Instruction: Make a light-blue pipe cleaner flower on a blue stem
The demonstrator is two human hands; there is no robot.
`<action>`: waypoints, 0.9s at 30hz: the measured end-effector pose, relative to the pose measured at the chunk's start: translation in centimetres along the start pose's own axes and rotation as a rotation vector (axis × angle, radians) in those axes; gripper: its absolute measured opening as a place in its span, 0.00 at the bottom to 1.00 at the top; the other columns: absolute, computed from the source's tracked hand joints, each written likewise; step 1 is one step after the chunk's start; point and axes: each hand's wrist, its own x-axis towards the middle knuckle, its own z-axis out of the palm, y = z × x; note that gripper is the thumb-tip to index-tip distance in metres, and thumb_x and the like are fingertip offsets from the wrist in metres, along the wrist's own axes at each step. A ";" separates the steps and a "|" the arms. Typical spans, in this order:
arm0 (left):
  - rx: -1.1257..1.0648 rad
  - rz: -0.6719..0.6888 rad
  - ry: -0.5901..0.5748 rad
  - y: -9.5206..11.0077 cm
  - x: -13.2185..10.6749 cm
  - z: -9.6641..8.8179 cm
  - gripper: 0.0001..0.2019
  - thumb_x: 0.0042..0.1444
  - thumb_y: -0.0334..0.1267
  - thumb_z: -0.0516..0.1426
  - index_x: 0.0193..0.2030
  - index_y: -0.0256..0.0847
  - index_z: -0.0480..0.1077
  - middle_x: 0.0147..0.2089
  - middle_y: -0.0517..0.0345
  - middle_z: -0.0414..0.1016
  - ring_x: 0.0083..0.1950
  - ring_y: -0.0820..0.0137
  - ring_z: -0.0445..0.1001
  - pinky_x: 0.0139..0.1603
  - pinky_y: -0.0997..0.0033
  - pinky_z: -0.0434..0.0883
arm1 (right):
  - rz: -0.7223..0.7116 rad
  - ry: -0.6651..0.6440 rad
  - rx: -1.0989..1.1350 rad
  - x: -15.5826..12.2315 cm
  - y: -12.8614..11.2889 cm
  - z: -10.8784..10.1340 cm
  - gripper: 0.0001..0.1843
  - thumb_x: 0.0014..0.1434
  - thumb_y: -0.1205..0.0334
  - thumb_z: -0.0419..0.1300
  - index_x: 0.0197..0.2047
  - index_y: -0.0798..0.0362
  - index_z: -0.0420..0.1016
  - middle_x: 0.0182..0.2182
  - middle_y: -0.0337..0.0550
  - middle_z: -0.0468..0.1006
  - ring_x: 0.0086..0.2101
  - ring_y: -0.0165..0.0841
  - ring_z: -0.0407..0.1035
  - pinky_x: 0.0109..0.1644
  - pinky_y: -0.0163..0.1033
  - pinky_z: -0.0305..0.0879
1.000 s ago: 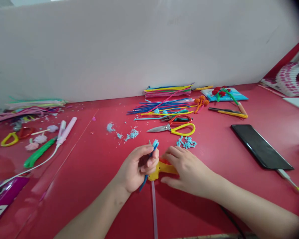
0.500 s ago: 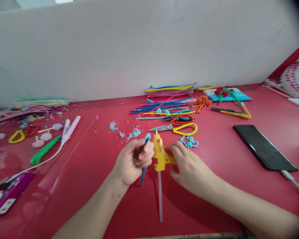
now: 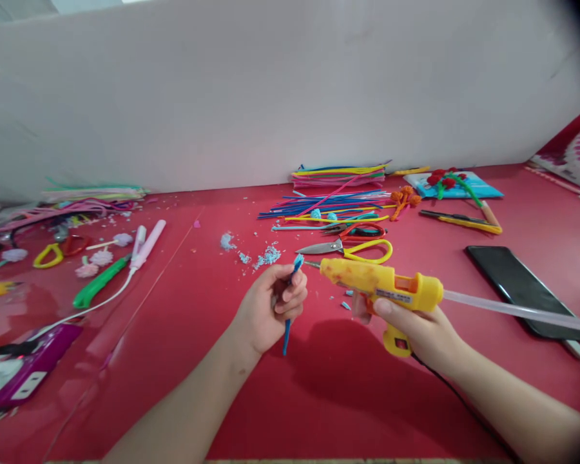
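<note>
My left hand [image 3: 274, 308] is closed around a blue pipe cleaner [image 3: 287, 336] with a light blue tuft at its top end. In my right hand [image 3: 423, 328] is a yellow glue gun [image 3: 367, 277], held by its handle, with a clear glue stick [image 3: 512, 308] poking out of its back. The gun's metal nozzle points left and is right beside the tuft; whether they touch I cannot tell. Behind the hands lie yellow-handled scissors [image 3: 374, 252] and pliers with red handles [image 3: 367, 230]. A few light blue bits [image 3: 345, 305] show below the gun.
Bundles of coloured pipe cleaners [image 3: 341, 175] lie by the white wall [image 3: 270, 96]. On the right is a black phone [image 3: 512, 290] with a cable. At left are a green-handled cutter [image 3: 99, 283], a pink corded tool [image 3: 147, 245] and a purple power strip [image 3: 33, 367].
The glue gun has turned from pointing away to pointing left, its nozzle now at the tuft. My right hand has moved right and wrapped the handle. The left hand keeps its pipe cleaner.
</note>
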 end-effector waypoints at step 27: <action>-0.056 -0.048 -0.034 -0.4 0.2 -0.1 0.15 0.57 0.34 0.48 0.21 0.32 0.65 0.16 0.66 0.54 0.15 0.83 0.41 0.14 0.81 0.41 | 0.055 -0.084 -0.072 0.4 0.0 -0.1 0.20 0.60 0.49 0.51 0.22 0.52 0.60 0.20 0.34 0.59 0.22 0.25 0.54 0.23 0.31 0.53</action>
